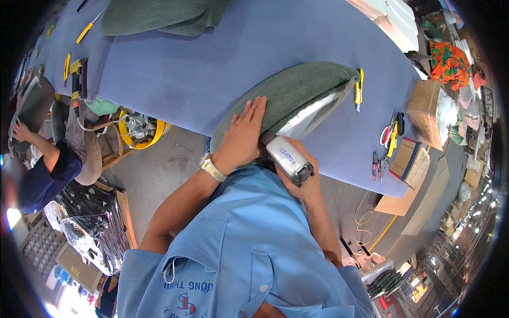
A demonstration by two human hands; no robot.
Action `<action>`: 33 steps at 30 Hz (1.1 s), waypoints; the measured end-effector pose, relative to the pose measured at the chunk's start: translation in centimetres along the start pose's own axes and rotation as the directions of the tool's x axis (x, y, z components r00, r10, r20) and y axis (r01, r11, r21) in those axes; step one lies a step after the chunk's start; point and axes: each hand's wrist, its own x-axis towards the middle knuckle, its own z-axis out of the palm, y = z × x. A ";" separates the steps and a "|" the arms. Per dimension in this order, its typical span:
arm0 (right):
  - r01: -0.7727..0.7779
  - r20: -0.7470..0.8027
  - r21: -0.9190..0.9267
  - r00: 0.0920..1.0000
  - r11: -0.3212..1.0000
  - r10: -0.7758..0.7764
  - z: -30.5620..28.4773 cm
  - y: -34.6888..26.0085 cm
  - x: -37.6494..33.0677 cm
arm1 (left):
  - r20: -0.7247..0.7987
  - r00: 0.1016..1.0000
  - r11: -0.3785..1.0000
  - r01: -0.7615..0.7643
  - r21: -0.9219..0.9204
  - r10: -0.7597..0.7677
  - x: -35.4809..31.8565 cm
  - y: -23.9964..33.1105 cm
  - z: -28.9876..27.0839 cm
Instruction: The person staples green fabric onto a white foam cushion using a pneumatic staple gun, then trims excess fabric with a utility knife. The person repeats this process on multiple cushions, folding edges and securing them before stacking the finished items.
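A long curved panel covered in dark green fabric [297, 90] rests across the front edge of the table, its near end against my body. My left hand [245, 135] lies flat on the fabric, fingers stretched out, a watch on the wrist. In my right hand [307, 177] is a silver staple gun [286, 158], its nose at the panel's inner edge. My fingers around its handle are mostly hidden beneath it. A pale, shiny inner face [313, 113] of the panel shows beside the tool.
A yellow utility knife [359, 90] lies past the panel's far tip. Scissors [385, 135], pliers [376, 165] and a cardboard box [426, 114] are at the right. More green fabric [159, 16] lies far left. Another air tool [78, 79] and a seated co-worker [45, 153] are left, near a yellow bucket [158, 135].
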 end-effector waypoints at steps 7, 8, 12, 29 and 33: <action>0.158 0.088 -0.045 0.984 0.986 -0.154 0.8 -2.0 3.3 | -0.129 0.989 0.987 0.046 -0.152 -0.066 -2.0 -1.0 -2.1; 0.190 0.101 -0.024 0.977 0.981 -0.187 0.5 -1.8 3.8 | -0.154 0.988 0.988 -0.012 -0.152 -0.012 -2.5 -0.7 -2.2; 0.107 0.165 -0.035 0.981 0.994 -0.100 -2.1 -0.9 5.1 | -0.076 0.991 0.828 -0.135 -0.544 0.112 -3.3 -2.0 -3.4; 0.210 0.112 -0.125 0.974 0.970 -0.197 -0.1 -0.7 4.3 | 0.013 0.997 0.993 0.080 -0.088 -0.079 -1.6 -1.9 -3.2; 0.192 0.133 -0.165 0.976 0.967 -0.171 -0.3 -1.1 3.9 | 0.046 0.994 0.994 0.106 -0.039 -0.104 -1.7 -1.3 -4.2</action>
